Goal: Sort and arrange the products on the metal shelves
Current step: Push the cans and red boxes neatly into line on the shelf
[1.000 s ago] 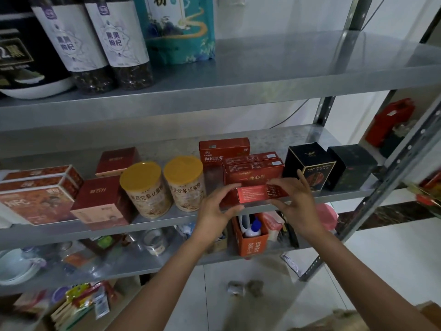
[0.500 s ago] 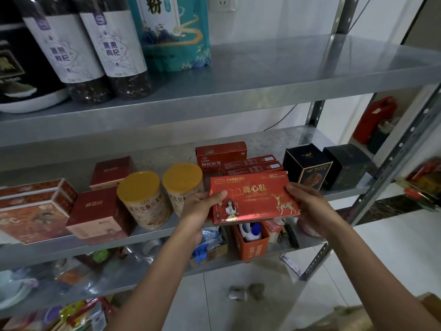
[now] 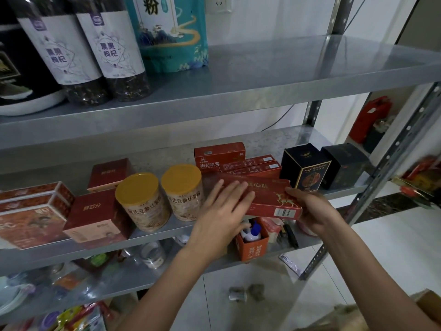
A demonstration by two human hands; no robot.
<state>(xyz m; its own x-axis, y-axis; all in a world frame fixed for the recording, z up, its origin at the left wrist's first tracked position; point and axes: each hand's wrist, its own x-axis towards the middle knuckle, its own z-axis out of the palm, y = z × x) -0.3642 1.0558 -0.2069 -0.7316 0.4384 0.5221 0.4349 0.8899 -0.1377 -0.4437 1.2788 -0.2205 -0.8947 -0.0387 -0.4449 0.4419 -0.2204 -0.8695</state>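
The left hand (image 3: 222,211) lies flat on the red box (image 3: 269,199), its fingers (image 3: 230,191) straight and spread a little, pressing on the box's left half. The right hand (image 3: 310,211) grips the box's right end, thumb on top near the printed deer and the other fingers curled underneath. The box lies face up at the front of the middle shelf (image 3: 155,237), and its near edge with the barcode seems to overhang the rim. The hands hide whether it rests fully on the metal. Just beyond the left fingertips stands a stack of red cartons (image 3: 250,167), touching or nearly touching the box's far edge. Just left of the left fingers stand two yellow-lidded jars (image 3: 182,192), side by side, and further left a dark red box (image 3: 95,213). Beyond the right thumb sit two black boxes (image 3: 305,168), close together. Below the left palm, on the shelf underneath, an orange holder (image 3: 251,246) carries a white and blue bottle. Well above both hands, the top shelf (image 3: 262,80) holds two dark bottles (image 3: 112,44) and a teal bag (image 3: 167,32).
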